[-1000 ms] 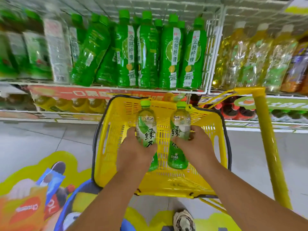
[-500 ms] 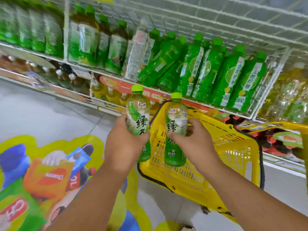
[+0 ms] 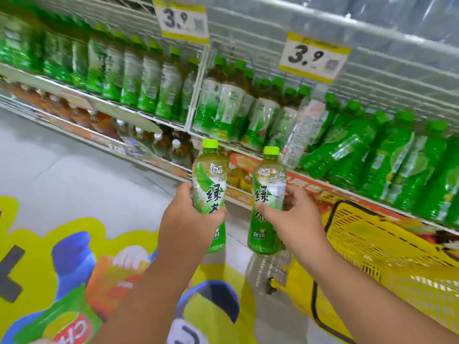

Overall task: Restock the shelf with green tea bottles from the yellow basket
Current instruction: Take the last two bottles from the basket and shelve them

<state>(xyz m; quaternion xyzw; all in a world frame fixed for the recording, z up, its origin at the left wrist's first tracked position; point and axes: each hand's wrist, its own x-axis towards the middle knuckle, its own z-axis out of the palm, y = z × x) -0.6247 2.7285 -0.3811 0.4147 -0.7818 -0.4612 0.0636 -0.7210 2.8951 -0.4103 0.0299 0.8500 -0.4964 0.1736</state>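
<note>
My left hand [image 3: 188, 219] grips one green tea bottle [image 3: 210, 180] upright by its middle; it has a lime cap and a green and white label. My right hand [image 3: 290, 217] holds a second green tea bottle [image 3: 268, 194] the same way, just to the right. Both bottles hang in the air in front of the wire shelf [image 3: 198, 125], which carries rows of similar green tea bottles [image 3: 223, 105]. The yellow basket [image 3: 387, 249] lies at the lower right, behind my right forearm; its inside is only partly visible.
Darker green lemon drink bottles [image 3: 387, 155] lean on the shelf to the right. Two price tags reading 3.9 [image 3: 313, 58] hang from the shelf above. A lower shelf holds brown and yellow drinks [image 3: 159, 142]. A colourful floor sticker [image 3: 74, 269] covers the grey floor.
Both hands have lifted the two bottles out of the basket and carried them left and up toward the shelf. The view has swung left, so the basket now sits at the right.
</note>
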